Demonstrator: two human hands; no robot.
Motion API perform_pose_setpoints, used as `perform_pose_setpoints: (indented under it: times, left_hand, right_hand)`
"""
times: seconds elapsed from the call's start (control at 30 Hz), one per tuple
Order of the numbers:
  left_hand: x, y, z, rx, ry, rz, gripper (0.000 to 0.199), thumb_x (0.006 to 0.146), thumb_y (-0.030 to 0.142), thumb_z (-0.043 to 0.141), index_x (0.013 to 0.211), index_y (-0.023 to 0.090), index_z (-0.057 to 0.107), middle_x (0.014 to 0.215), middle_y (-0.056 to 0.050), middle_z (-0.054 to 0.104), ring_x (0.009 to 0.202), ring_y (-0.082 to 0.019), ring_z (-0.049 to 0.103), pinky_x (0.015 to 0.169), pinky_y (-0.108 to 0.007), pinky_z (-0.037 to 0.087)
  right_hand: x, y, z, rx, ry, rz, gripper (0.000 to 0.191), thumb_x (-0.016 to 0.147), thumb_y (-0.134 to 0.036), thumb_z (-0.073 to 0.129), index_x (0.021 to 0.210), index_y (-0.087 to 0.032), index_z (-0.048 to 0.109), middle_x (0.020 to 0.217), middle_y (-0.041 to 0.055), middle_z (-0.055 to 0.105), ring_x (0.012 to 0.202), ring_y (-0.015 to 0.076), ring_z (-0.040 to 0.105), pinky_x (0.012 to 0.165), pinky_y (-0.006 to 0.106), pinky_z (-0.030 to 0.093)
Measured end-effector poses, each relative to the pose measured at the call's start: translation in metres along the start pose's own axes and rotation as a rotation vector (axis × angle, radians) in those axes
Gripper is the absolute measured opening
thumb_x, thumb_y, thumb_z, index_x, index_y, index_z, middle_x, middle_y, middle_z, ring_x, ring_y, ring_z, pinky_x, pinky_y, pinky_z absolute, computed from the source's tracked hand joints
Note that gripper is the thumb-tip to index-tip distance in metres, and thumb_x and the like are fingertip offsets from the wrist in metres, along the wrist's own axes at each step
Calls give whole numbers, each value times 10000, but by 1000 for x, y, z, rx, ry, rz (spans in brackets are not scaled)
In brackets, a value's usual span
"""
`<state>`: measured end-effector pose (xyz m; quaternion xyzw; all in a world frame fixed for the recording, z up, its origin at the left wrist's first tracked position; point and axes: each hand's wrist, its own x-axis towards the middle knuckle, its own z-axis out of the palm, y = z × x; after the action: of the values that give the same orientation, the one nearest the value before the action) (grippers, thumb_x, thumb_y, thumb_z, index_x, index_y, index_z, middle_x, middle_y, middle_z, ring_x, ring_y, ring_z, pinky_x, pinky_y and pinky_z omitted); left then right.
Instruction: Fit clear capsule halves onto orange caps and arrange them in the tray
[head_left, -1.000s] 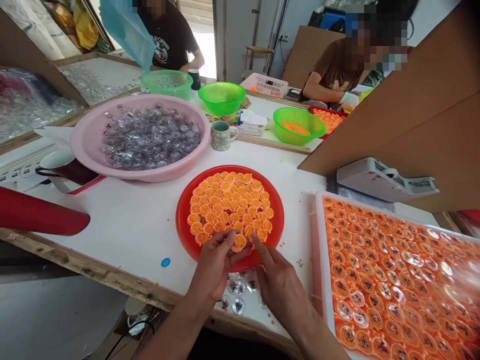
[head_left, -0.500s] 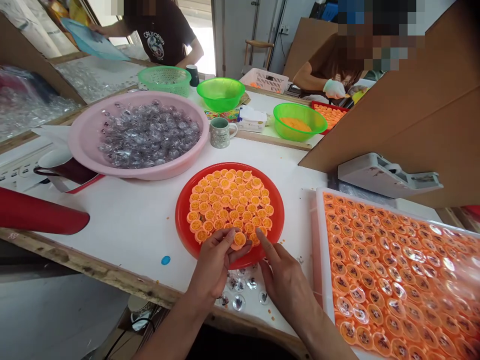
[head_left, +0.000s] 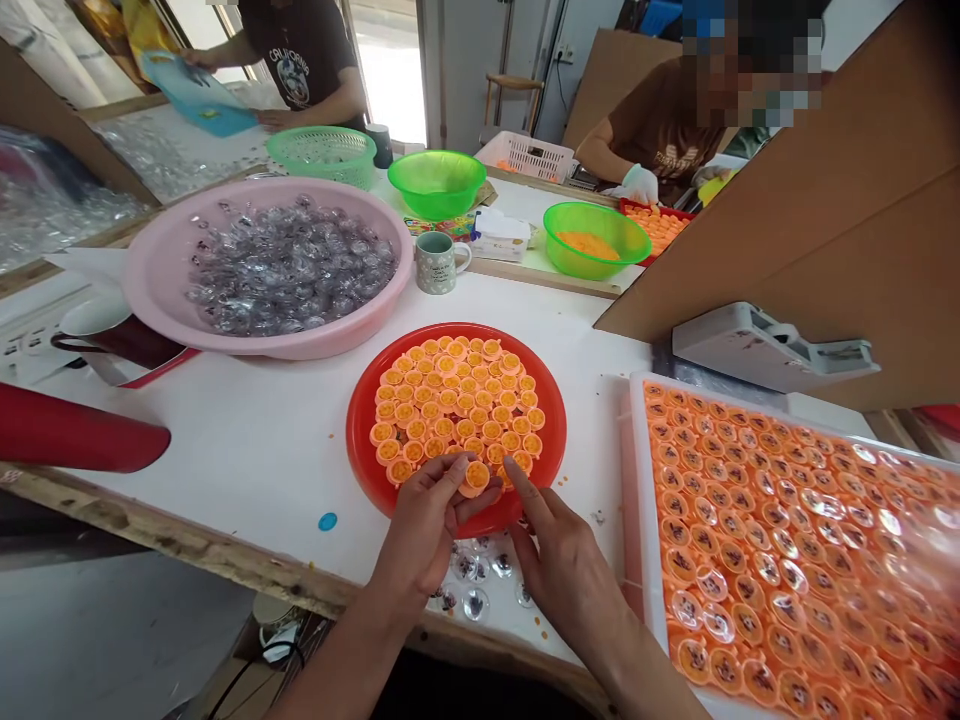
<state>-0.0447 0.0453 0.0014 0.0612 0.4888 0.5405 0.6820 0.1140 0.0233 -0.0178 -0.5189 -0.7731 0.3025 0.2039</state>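
Observation:
Pinched between the thumb and fingers of my left hand (head_left: 420, 520) is a small round orange plastic piece (head_left: 476, 477), its open face turned up. My right hand (head_left: 562, 545) is just right of it, index finger stretched out and thumb apart, with nothing visible in it. Both hands are over the near edge of a red round tray (head_left: 361, 455). Many similar orange pieces (head_left: 450, 400) lie in that tray. Below my hands, several clear domed discs (head_left: 475, 603) with dark prints rest on the white table.
A pink basin (head_left: 142, 290) of clear domed pieces stands left, beside a mug (head_left: 436, 265). At right is a white-rimmed tray (head_left: 637, 480) of printed orange pieces, near a cardboard panel (head_left: 780, 220) and tape dispenser (head_left: 772, 340). Two people work across the table, near green bowls (head_left: 437, 190).
My hands hold nearly the same pose; the right index finger has shifted slightly left. Across the table, one person's blue sheet has come down, and the other's gloved hand has moved toward the red tray.

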Motion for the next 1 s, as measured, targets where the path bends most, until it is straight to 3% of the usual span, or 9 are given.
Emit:
perform_pose_setpoints:
  times: [0.13,0.33,0.5,0.63,0.83,1.0]
  left_hand:
    - [0,-3,0,22,-31,19,173,744,243,770,851,128,698,932,-44,681,947,-180,657,806,-258,593]
    - [-2,1,2,-7,-50,-59,120,819,195,696,910,118,688,1104,-95,690,1032,-253,666,913,-393,575]
    - [-3,4,0,-77,-203,-207,163,896,200,592,968,87,683,1070,-144,709,1077,-280,653,941,-404,557]
    - [-6,0,2,-96,-308,-298,220,927,230,548,1025,74,669,1112,-156,692,1113,-285,634,972,-391,530]
    - [-16,-22,17,16,-318,-151,215,891,256,613,1052,120,657,1076,-128,690,1046,-282,648,900,-412,546]
    - [-21,-40,23,130,-283,-104,257,800,296,721,1004,141,700,929,-82,703,879,-216,670,767,-316,558]
  right_hand:
    - [0,-3,4,-95,-51,-58,714,858,-24,406,1508,-268,238,1021,99,614,883,250,630,778,425,573]
    - [-2,11,1,-5,55,48,646,880,-101,448,1487,-236,274,1102,114,629,894,240,662,776,412,586]
    - [-4,15,-12,176,200,156,272,878,-238,584,1146,-198,599,863,57,678,716,191,671,669,332,595]
    - [-9,5,-31,367,324,209,207,857,-306,654,1046,-221,648,855,34,676,738,170,675,621,271,588]
    - [-17,-10,-33,142,418,63,241,857,-225,676,1092,-267,644,851,7,654,753,163,611,674,308,534]
    - [-27,-2,-21,122,382,11,272,889,-145,614,1138,-255,620,883,9,648,777,146,610,706,288,533]
